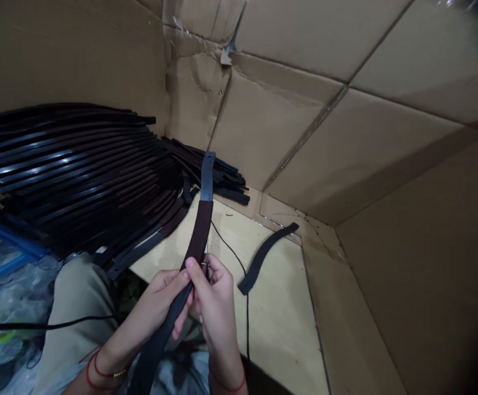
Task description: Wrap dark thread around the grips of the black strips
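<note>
A long dark strap (201, 230), brown along its middle and grey at its far tip, runs from my lap up toward the corner. My left hand (162, 299) grips it from below, fingers curled under it. My right hand (214, 299) is closed in a pinch at the strap's edge, holding a small thin metal tool (206, 267) whose kind I cannot make out. A thin black thread (239, 269) trails from the hands across the board.
A big stack of curved black straps (74, 170) fills the left side against cardboard walls (346, 164). One loose short strap (265, 255) lies on the pale board (280, 318). A blue tray (4, 252) and plastic wrap sit at far left.
</note>
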Demonstrator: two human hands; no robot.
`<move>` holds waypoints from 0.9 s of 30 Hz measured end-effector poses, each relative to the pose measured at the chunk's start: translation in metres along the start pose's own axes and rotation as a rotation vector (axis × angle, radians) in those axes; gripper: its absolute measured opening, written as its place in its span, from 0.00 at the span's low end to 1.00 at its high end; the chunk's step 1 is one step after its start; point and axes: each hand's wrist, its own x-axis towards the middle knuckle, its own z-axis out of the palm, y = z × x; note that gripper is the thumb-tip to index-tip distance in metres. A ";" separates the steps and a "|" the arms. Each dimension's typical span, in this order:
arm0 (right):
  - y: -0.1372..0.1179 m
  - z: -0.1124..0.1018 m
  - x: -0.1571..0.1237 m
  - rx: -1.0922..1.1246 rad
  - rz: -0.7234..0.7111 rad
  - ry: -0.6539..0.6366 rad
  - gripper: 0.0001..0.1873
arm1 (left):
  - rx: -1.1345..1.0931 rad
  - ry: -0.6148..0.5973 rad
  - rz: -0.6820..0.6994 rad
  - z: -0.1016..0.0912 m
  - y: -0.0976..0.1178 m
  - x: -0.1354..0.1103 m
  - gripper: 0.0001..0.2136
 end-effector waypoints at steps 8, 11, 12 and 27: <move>0.000 0.055 0.061 0.101 -0.080 0.005 0.16 | -0.144 0.123 0.083 -0.055 0.038 -0.017 0.26; -0.005 0.082 0.101 0.068 -0.131 -0.030 0.17 | -0.223 0.298 0.226 -0.073 0.050 -0.027 0.24; -0.008 0.092 0.115 0.054 -0.140 -0.040 0.18 | -0.268 0.360 0.281 -0.078 0.053 -0.030 0.23; -0.013 0.186 0.222 -0.547 -0.122 -0.361 0.08 | -0.504 0.760 0.689 -0.095 0.056 -0.023 0.08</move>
